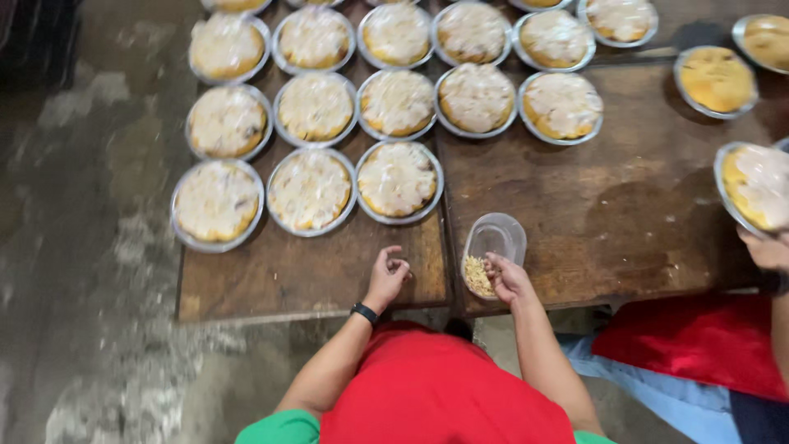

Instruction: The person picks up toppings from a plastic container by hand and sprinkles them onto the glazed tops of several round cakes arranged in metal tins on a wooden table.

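Wooden brown tabletop (625,222) with rows of round metal pans of cheese-topped cakes (397,178).
Right hand (507,278) pinches into a tilted clear plastic tub of pale shreds (491,251) at the near edge; left hand (387,275), just beside it, is loosely clenched, its contents hidden.

Wooden table (625,214) under topped pies (398,179)

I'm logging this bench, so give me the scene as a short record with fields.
surface: wooden table
left hand: loosely closed above the table edge, black wristband, holds nothing visible
right hand: fingers in a clear tub of chopped bits
pies: round, in foil pans, rows with pale topping
plain pies: far right, untopped
other person: a hand by a pie at the right edge
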